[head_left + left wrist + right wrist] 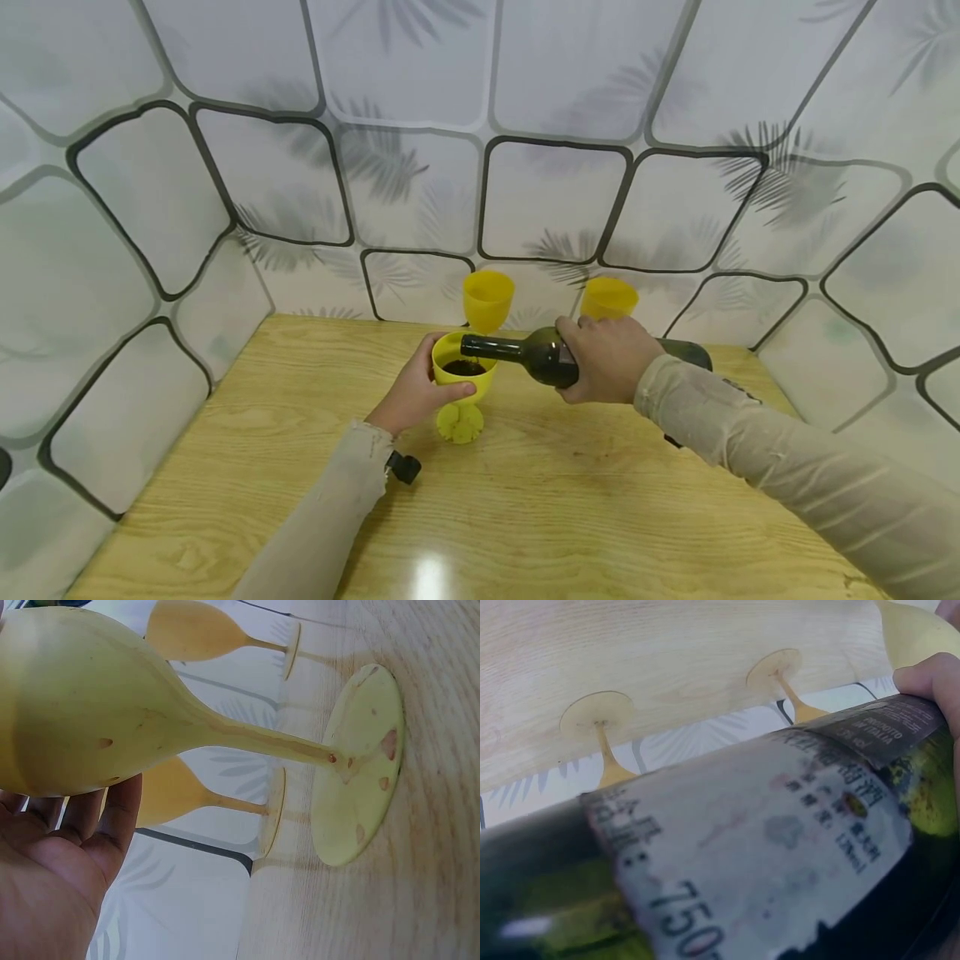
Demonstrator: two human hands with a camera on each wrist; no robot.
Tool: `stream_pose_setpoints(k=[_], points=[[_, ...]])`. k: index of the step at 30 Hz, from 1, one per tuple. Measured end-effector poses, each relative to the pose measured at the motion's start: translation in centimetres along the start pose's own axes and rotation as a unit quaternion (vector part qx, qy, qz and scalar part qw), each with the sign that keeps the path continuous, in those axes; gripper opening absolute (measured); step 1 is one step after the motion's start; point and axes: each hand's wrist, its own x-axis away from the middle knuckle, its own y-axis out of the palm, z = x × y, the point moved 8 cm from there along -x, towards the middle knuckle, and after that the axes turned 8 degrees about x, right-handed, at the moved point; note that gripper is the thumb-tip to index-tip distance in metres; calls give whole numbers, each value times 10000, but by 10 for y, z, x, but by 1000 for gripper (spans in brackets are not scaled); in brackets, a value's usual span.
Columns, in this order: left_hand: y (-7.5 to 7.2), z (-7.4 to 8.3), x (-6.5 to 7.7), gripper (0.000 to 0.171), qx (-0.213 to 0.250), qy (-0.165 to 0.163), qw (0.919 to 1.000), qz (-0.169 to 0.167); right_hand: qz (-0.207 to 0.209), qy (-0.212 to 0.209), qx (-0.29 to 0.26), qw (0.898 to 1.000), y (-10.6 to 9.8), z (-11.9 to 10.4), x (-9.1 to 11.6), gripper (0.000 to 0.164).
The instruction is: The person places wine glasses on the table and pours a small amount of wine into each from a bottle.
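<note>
My left hand (420,387) grips the bowl of a yellow wine glass (482,388), thumb across its near side. Dark liquid (462,367) lies inside. In the left wrist view the glass (90,705) has a long stem and a round foot with brownish-red spots, standing on the wood. My right hand (611,358) is wrapped round the body of a dark green wine bottle (547,357), tilted nearly level. Its mouth is over the glass's rim, and a thin stream seems to run from it. The right wrist view shows the bottle's torn, stained white label (780,825).
Two more yellow wine glasses stand at the back, one (488,302) behind the held glass and another (609,297) partly hidden behind my right hand. The light wooden table (525,508) meets a patterned wall (555,200) at the back and sides.
</note>
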Motion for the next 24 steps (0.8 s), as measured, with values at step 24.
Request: stream_pose_setpoints(k=[24], points=[[0,3,2,77,30,-92,10000,-5,-1,-27,35,10000,-5,-3,0,62]])
